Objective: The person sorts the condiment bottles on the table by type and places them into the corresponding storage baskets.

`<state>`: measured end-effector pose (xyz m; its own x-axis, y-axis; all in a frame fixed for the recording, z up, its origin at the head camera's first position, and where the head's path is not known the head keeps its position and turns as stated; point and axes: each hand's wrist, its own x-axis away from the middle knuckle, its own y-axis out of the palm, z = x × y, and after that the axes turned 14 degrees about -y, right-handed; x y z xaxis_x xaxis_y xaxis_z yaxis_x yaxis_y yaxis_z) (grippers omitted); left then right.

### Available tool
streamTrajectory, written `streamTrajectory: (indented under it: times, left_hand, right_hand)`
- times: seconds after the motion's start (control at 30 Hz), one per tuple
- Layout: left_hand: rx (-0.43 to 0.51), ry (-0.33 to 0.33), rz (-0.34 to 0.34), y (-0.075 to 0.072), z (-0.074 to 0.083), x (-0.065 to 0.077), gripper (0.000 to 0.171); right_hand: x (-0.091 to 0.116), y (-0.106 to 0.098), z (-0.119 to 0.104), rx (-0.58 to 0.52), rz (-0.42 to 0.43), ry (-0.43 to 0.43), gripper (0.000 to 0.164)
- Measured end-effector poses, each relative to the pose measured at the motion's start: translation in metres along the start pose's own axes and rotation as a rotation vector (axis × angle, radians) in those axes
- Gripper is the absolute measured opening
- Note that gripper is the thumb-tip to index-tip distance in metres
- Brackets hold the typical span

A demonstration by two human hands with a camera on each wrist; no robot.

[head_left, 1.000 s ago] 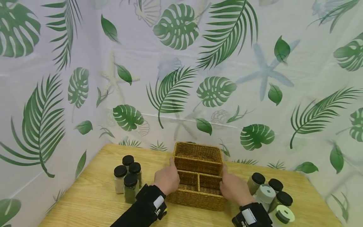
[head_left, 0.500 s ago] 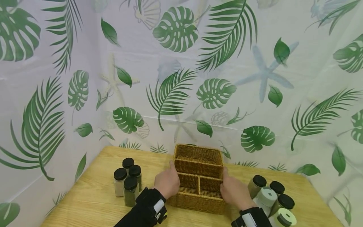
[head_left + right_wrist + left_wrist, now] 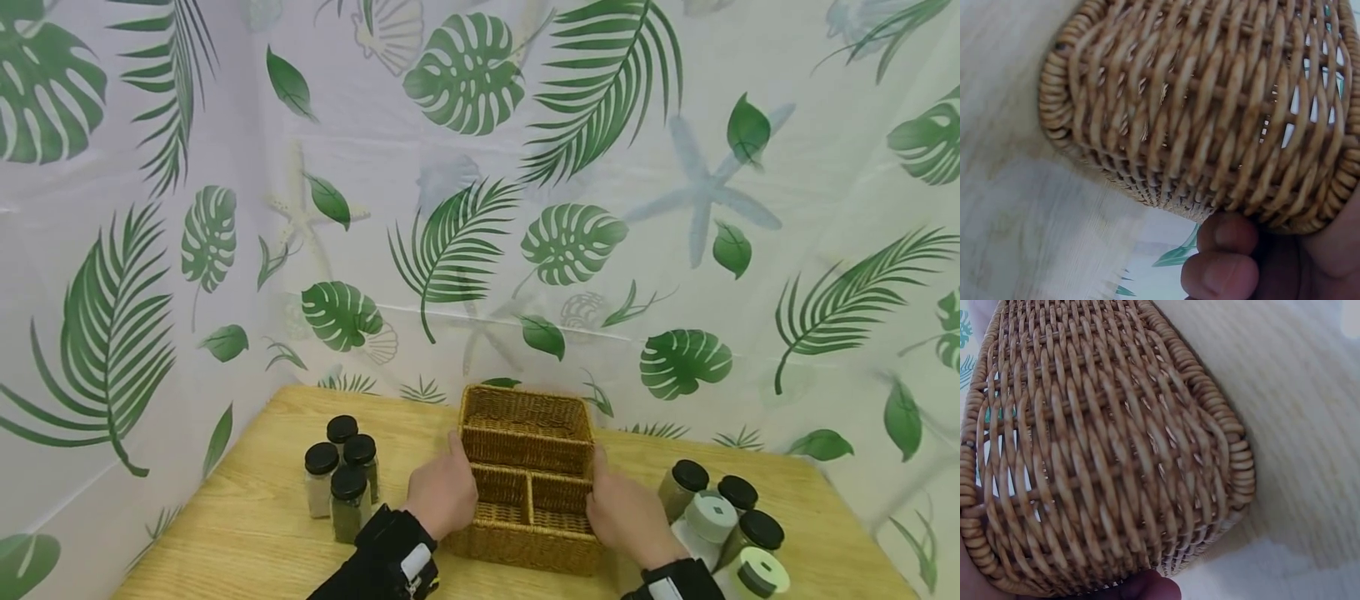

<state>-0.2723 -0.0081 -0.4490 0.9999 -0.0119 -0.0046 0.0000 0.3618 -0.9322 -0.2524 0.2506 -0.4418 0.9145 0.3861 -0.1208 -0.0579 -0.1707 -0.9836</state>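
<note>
A brown wicker basket (image 3: 525,546) with one long rear compartment and two smaller front ones sits on the table between both hands. My left hand (image 3: 444,492) grips its left side, the index finger reaching along the wall. On the opposite side my right hand (image 3: 628,510) holds the basket in the same way. The woven side wall (image 3: 1097,444) fills most of the left wrist view, with a fingertip (image 3: 1154,586) at its lower edge. In the right wrist view, fingertips (image 3: 1222,275) curl at the edge of the wicker wall (image 3: 1204,106).
Several black-lidded spice jars (image 3: 349,504) stand grouped on the left of the wooden table (image 3: 247,533). More jars (image 3: 761,533), some with white or pale green lids (image 3: 763,571), are close to the right hand. A leaf-printed sheet (image 3: 480,250) hangs behind the table's back edge.
The basket has slid slightly toward the person, with both hands keeping their grip. The jars stand where they were; the head view shifts only a little.
</note>
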Motion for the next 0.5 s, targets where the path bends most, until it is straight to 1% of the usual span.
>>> streamTrajectory:
  times: [0.17, 0.3, 0.4, 0.5]
  left_hand:
    - [0.017, 0.011, -0.035, -0.004, -0.004, 0.007, 0.066]
    - [0.008, 0.047, -0.056, -0.006, -0.008, 0.015, 0.063]
    - [0.005, 0.07, -0.071, -0.006, -0.011, 0.02, 0.062]
    - [0.012, 0.073, -0.084, -0.005, -0.013, 0.023, 0.063]
  right_hand:
    - [0.007, -0.001, -0.007, 0.03, -0.022, 0.019, 0.071]
    - [0.013, -0.001, -0.012, 0.04, -0.055, 0.051, 0.075]
    - [0.017, -0.001, -0.016, 0.04, -0.078, 0.066, 0.077]
    - [0.02, -0.002, -0.019, 0.023, -0.099, 0.073, 0.077]
